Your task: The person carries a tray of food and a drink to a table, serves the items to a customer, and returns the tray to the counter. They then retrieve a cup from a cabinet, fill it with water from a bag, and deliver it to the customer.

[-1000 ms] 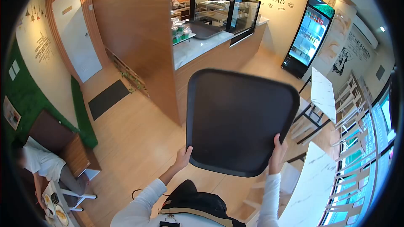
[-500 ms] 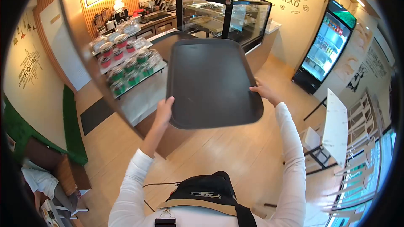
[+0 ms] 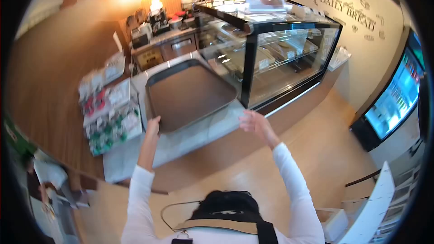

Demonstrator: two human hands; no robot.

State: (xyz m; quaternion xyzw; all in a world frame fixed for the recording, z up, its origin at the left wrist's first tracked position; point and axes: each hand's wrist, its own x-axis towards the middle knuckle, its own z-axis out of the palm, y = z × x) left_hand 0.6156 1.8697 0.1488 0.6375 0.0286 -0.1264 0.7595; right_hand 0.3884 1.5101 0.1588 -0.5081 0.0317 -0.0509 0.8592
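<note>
Matt plastic tray (image 3: 190, 94) on a smooth, marble-look counter (image 3: 190, 135).

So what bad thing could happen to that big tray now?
The tray lies on the counter with only the left hand touching its near corner; the right hand is off it, open. A hard push might bump it into the glass display case right beside it, or nudge the packaged cups on its other side.

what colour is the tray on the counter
Dark brown-grey, plain, no pattern: the tray shows in the head view.
</note>
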